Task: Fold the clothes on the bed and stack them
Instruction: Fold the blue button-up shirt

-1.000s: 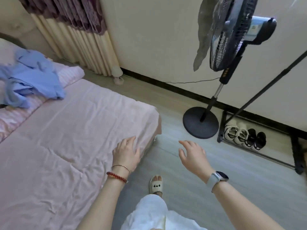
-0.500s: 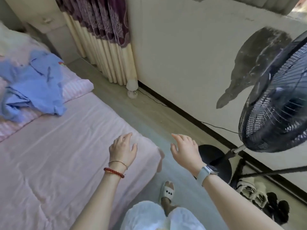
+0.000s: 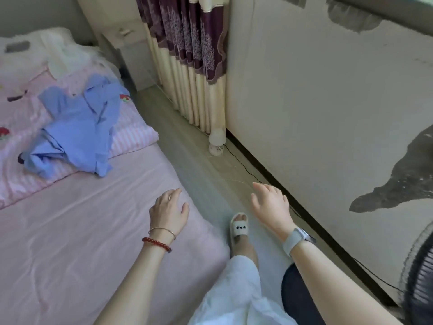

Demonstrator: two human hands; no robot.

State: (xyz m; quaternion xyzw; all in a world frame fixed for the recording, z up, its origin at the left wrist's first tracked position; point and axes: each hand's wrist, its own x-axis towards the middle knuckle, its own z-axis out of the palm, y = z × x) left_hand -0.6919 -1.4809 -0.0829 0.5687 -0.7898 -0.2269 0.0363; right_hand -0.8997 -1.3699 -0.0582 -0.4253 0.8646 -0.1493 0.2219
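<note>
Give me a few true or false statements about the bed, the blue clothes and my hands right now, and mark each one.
1. The blue garment lies crumpled, not folded. True.
2. The left hand grips the blue garment. False: it holds nothing and hovers over the plain pink sheet, apart from the garment.
3. The right hand is over the floor beside the bed, fingers relaxed. True.
4. The blue garment rests on the floor. False: it lies on the striped pink bedding on the bed.
5. The right wrist wears a watch. True.

Light: soft, even daylight, moderately bright.
Blur: slight smear on the fan [image 3: 419,273].
Edges: wide-angle bending near it.
</note>
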